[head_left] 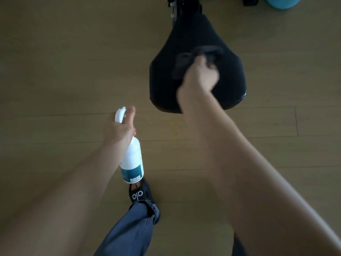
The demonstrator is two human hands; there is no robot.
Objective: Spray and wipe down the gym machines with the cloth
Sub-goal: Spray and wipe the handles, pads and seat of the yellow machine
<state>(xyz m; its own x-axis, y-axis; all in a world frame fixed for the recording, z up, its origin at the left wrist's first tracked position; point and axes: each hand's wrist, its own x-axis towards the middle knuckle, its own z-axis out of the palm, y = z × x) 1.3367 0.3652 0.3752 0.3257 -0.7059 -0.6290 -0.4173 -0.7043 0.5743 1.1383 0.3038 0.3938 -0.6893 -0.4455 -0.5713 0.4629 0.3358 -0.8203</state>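
Gripping a dark cloth [195, 58], the right hand [200, 76] rubs the bike seat [230, 80]. The left hand [119, 129] clutches the spray bottle [132, 159]. Wiping looks underway; other machines likely remain.

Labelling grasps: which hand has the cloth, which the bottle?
The right hand grips the dark cloth on the black bike seat; the left hand holds the white spray bottle.

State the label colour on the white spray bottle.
Teal band low on the white plastic spray bottle; head view.
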